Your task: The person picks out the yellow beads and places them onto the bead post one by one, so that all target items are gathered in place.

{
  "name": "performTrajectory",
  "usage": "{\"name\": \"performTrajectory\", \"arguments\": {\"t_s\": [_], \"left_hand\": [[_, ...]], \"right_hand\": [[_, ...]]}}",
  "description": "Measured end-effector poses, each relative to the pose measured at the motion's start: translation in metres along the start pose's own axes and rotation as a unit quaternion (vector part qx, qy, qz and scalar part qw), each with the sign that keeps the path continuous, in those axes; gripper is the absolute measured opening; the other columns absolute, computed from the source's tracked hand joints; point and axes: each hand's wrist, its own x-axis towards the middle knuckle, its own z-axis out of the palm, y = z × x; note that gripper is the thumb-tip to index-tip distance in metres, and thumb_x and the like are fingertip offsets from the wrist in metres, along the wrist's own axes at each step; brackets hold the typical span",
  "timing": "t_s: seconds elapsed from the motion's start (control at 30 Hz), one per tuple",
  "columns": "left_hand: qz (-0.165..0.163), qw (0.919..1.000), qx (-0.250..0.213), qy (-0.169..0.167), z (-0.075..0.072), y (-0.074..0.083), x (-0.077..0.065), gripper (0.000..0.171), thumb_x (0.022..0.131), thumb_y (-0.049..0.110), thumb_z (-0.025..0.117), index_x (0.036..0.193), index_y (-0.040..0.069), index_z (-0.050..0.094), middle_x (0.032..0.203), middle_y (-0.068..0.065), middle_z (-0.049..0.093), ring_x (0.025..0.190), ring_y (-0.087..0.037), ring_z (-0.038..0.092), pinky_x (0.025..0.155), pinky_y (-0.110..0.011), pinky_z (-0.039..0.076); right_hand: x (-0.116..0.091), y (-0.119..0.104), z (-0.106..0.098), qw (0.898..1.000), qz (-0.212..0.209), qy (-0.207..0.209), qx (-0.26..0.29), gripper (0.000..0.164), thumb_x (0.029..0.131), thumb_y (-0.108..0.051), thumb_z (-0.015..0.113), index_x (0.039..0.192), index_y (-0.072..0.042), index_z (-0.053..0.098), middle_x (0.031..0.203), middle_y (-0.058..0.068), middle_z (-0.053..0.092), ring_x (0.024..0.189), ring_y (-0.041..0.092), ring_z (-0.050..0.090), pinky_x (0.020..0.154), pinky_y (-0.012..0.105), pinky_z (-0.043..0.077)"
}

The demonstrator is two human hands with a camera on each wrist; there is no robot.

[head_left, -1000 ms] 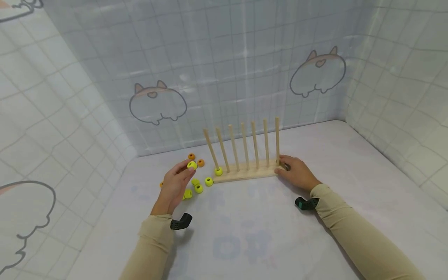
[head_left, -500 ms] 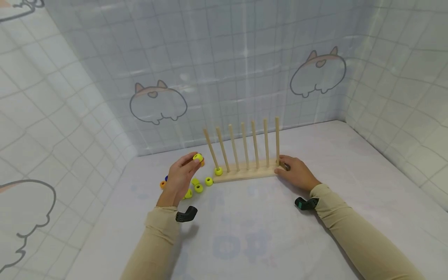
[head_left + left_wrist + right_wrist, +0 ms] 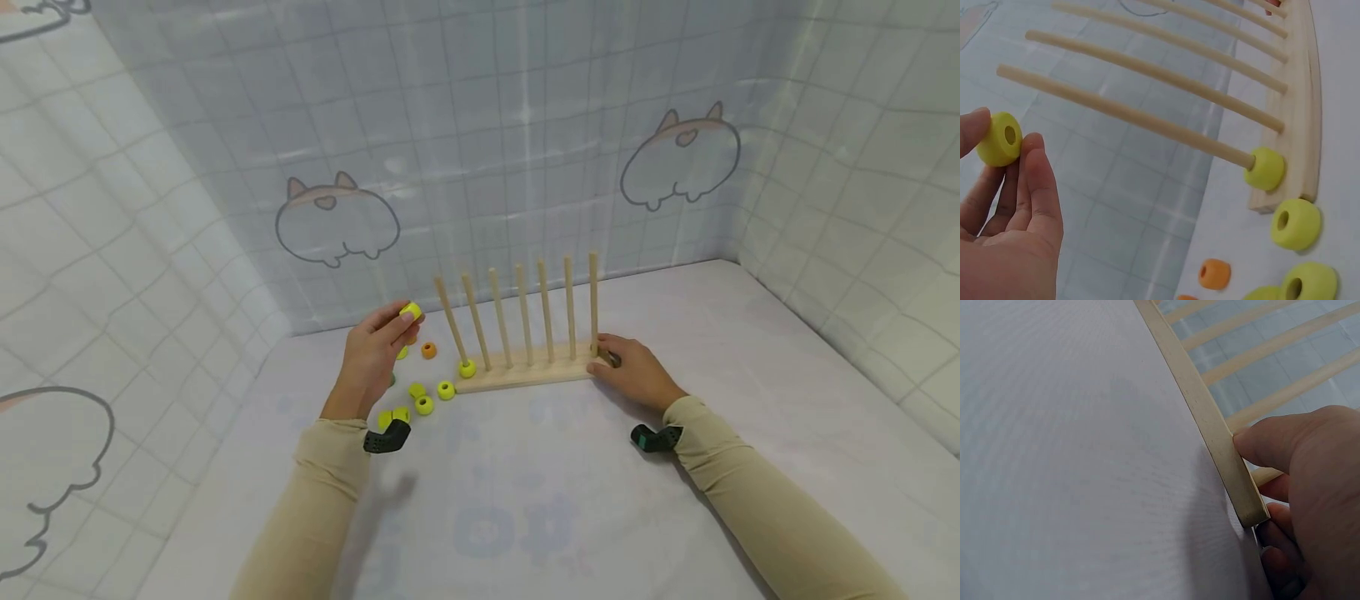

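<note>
My left hand (image 3: 363, 358) pinches a yellow bead (image 3: 410, 311) between thumb and fingers, raised to the left of the leftmost peg's top. In the left wrist view the hole of this yellow bead (image 3: 991, 147) faces the pegs, a gap away from the nearest peg tip. The wooden peg rack (image 3: 525, 377) stands on the table with a row of several upright pegs. At the foot of its leftmost peg sits another yellow bead (image 3: 467, 368). My right hand (image 3: 639, 373) holds the rack's right end, thumb on the front edge in the right wrist view.
Several loose yellow beads (image 3: 424, 406) lie left of the rack, one beside its left end. An orange bead (image 3: 428, 350) rests farther back. A green bead (image 3: 392, 379) shows partly behind the left hand. Tile-patterned walls (image 3: 480, 150) enclose the table at the back and sides.
My left hand has lifted the yellow bead higher, first moving right toward the leftmost peg, then back a little left. The right hand and the rack stay in place.
</note>
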Motion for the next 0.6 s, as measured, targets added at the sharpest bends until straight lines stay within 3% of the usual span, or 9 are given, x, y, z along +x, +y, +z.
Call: {"name": "performTrajectory", "arguments": {"t_s": [0.23, 0.6], "left_hand": [[0.017, 0.9998, 0.007, 0.009, 0.009, 0.008, 0.005, 0.053, 0.096, 0.015, 0.069, 0.142, -0.003, 0.049, 0.136, -0.013, 0.050, 0.125, -0.026, 0.057, 0.104, -0.029, 0.047], [0.022, 0.9989, -0.041, -0.001, 0.019, 0.019, 0.011, 0.054, 0.096, 0.009, 0.068, 0.144, -0.005, 0.046, 0.137, -0.013, 0.050, 0.128, -0.028, 0.054, 0.105, -0.029, 0.046]], "right_hand": [[0.001, -0.002, -0.001, 1.000, -0.005, -0.001, 0.001, 0.048, 0.096, -0.025, 0.069, 0.136, 0.000, 0.060, 0.151, 0.016, 0.047, 0.139, 0.042, 0.038, 0.114, 0.057, 0.031], [0.000, 0.002, 0.000, 1.000, -0.013, -0.005, -0.008, 0.051, 0.097, -0.027, 0.068, 0.137, 0.002, 0.058, 0.150, 0.019, 0.047, 0.139, 0.043, 0.039, 0.114, 0.058, 0.030]]}}
